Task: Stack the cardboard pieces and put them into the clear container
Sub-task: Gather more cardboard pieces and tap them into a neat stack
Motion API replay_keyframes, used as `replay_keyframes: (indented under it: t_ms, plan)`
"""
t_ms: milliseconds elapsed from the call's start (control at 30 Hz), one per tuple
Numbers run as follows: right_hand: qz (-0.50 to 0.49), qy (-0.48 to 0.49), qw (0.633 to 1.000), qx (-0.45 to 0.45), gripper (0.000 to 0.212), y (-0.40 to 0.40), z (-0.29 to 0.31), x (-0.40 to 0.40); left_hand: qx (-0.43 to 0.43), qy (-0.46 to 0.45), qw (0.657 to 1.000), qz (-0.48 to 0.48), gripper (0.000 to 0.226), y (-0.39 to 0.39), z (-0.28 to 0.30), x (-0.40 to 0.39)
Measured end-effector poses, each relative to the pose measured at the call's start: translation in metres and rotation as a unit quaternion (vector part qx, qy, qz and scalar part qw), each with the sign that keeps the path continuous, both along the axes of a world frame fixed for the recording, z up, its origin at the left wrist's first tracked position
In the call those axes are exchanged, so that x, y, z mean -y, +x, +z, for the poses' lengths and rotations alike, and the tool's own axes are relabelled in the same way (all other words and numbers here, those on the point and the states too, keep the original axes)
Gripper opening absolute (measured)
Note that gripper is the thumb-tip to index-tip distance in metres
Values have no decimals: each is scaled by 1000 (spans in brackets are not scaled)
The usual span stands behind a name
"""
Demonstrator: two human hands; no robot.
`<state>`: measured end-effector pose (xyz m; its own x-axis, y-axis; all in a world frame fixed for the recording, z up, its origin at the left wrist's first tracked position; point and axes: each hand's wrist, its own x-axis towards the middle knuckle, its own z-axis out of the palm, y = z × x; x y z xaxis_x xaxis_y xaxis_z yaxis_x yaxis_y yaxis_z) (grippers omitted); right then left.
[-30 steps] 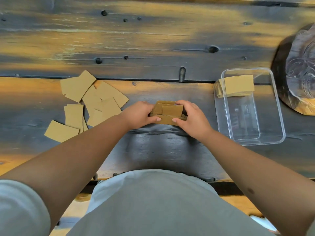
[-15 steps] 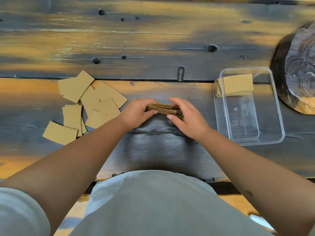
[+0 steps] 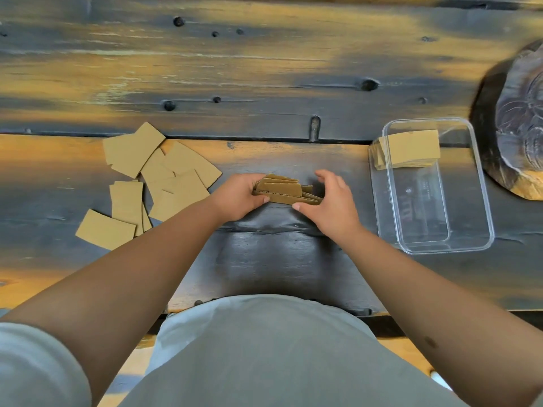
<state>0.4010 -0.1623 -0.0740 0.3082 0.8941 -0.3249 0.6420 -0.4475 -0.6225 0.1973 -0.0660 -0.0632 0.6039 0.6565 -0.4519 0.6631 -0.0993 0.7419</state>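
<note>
The left hand (image 3: 239, 198) and the right hand (image 3: 329, 201) hold a small stack (image 3: 283, 190) of cardboard pieces between them, low over the dark counter (image 3: 264, 259), well to the left of the container (image 3: 482, 201). The left fingers are closed on the left end of the stack. The right thumb presses the near right corner, while the other right fingers (image 3: 324, 175) are spread open and apart from the cardboard. The pieces are not aligned; their edges show like steps. To do this step well, I think both hands should tap the stack on the counter and squeeze the two ends until the edges are even, before carrying it. One stack (image 3: 411, 149) already lies in the far end of the container. The loose pieces (image 3: 164, 183) wait far to the left of the container.
</note>
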Motion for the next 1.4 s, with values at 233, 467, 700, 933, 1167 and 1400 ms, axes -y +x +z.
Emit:
replay_keyframes:
  t_ms: [233, 467, 700, 933, 1167, 1400]
  plan:
    - [59, 19, 994, -85, 56, 1, 4, 1, 16, -9, 1000, -3, 37, 8, 7, -4]
    - [59, 10, 994, -95, 38, 8, 7, 0, 14, 2, 1000, -13, 41, 6, 5, -2]
    - [32, 54, 996, -66, 51, -12, 6, -9, 9, 11, 995, -94, 44, 19, 7, -1]
    - [18, 94, 989, -109, 91, -14, 25, -8, 3, 8, 999, -47, 18, 18, 3, -4]
    - [122, 195, 971, 68, 34, -55, 55, -17, -47, 95, 982, -155, 10, 27, 8, 0]
    - [-129, 144, 964, -184, 15, -34, 41, -30, -17, 63, 997, -51, 22, 28, 2, 2]
